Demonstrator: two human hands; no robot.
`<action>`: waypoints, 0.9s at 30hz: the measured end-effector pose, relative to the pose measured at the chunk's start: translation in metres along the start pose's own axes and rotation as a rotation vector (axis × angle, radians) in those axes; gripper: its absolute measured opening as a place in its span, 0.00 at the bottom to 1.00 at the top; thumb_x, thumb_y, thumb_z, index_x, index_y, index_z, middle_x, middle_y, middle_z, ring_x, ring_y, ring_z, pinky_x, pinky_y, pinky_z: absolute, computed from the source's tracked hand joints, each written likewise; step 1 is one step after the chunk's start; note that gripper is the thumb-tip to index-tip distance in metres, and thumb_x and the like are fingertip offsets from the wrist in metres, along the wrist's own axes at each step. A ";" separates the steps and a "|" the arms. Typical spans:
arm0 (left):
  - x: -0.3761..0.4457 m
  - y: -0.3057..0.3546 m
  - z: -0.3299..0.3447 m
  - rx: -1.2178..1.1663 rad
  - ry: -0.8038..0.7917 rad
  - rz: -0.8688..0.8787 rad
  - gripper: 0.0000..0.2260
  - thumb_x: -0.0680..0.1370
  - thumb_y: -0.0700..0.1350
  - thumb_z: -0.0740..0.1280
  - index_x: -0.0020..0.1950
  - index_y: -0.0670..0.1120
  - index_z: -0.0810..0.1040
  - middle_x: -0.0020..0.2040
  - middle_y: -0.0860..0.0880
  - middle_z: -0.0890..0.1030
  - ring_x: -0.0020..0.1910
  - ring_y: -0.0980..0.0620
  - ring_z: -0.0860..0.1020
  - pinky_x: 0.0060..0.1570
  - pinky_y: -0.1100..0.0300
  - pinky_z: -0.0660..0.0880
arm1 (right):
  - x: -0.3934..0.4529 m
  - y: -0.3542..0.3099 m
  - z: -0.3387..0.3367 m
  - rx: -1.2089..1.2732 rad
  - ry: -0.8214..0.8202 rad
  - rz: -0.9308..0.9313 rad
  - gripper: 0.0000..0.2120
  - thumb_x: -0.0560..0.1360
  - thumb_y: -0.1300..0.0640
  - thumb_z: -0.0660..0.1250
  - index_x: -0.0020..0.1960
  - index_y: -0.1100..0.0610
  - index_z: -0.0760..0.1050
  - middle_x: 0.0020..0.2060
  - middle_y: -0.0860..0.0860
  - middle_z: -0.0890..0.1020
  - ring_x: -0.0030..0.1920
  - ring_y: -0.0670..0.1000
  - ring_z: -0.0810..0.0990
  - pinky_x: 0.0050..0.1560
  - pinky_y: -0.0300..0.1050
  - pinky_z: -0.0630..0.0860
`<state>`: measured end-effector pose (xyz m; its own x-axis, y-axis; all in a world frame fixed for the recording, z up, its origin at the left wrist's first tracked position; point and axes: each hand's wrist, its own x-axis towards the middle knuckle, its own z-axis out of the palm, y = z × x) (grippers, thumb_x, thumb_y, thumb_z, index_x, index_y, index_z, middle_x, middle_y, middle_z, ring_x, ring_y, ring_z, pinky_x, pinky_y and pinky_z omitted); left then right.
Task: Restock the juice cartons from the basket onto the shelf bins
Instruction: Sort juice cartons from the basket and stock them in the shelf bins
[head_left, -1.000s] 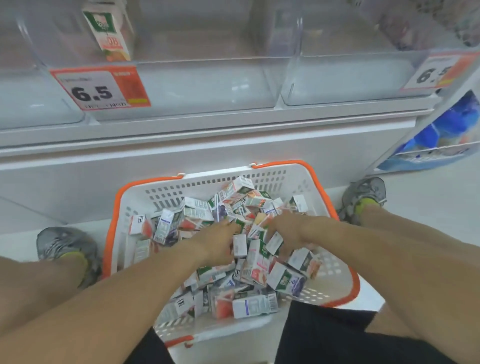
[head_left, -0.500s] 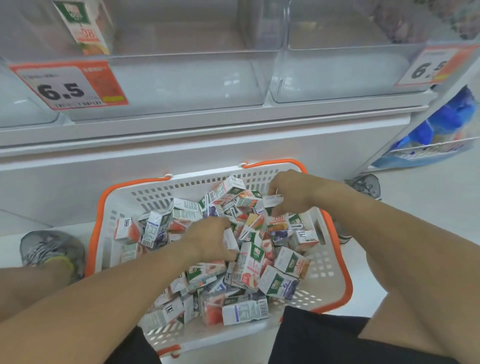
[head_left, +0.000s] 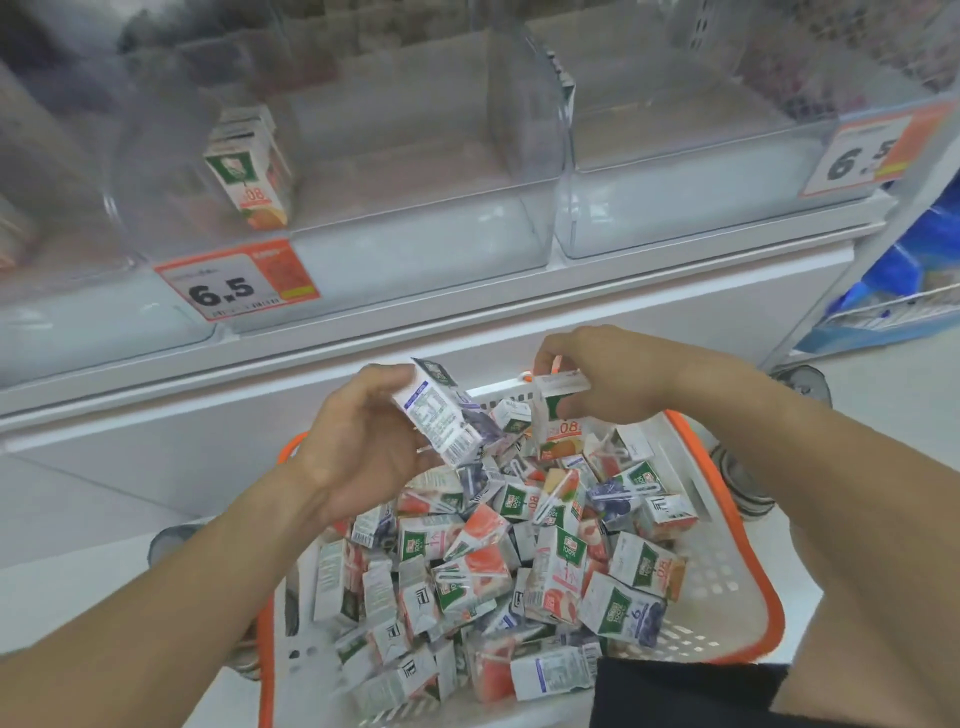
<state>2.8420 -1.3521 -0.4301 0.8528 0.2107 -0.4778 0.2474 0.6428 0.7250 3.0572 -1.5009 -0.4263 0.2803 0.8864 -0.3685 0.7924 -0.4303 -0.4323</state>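
Left hand (head_left: 363, 447) gripped purple carton (head_left: 441, 415), right hand (head_left: 618, 379) pinched orange carton (head_left: 558, 415) above basket (head_left: 727, 571). Best sorted by flavour: orange into upper-left bin (head_left: 415, 228) beside shelved carton (head_left: 249, 171).

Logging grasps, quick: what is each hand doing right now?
Left hand: holds a purple-and-white carton.
Right hand: pinches an orange-fruit carton.

My left hand (head_left: 363, 447) holds a purple carton (head_left: 441, 415) above the white basket (head_left: 727, 587) with the orange rim. My right hand (head_left: 618, 379) pinches an orange carton (head_left: 558, 415) by its top. The basket is full of mixed juice cartons (head_left: 498, 571). In the clear bin (head_left: 415, 156) above stands one carton (head_left: 249, 171), over a price tag (head_left: 236, 283) reading 6.5.
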 end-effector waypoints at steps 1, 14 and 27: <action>-0.007 0.005 0.006 -0.053 0.004 -0.004 0.27 0.61 0.54 0.79 0.53 0.41 0.78 0.46 0.40 0.79 0.45 0.43 0.78 0.56 0.47 0.73 | -0.002 -0.005 -0.002 0.032 0.012 -0.022 0.17 0.74 0.52 0.73 0.60 0.47 0.72 0.49 0.48 0.79 0.43 0.48 0.78 0.45 0.45 0.74; -0.066 0.078 0.009 0.289 0.345 0.074 0.20 0.70 0.56 0.67 0.53 0.43 0.82 0.47 0.40 0.85 0.38 0.45 0.84 0.34 0.57 0.82 | 0.000 -0.066 -0.015 0.555 0.222 -0.208 0.13 0.73 0.52 0.75 0.55 0.49 0.76 0.52 0.48 0.80 0.40 0.53 0.85 0.45 0.51 0.81; -0.096 0.127 -0.039 0.121 0.305 0.398 0.29 0.62 0.59 0.71 0.54 0.39 0.82 0.42 0.42 0.83 0.31 0.51 0.79 0.31 0.63 0.76 | 0.065 -0.201 -0.116 0.400 0.842 -0.554 0.14 0.73 0.59 0.75 0.56 0.51 0.75 0.50 0.44 0.80 0.49 0.43 0.81 0.47 0.37 0.79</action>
<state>2.7739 -1.2615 -0.3113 0.7234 0.6385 -0.2628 -0.0022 0.3828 0.9238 2.9788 -1.3370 -0.2682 0.3402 0.7419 0.5777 0.7317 0.1771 -0.6583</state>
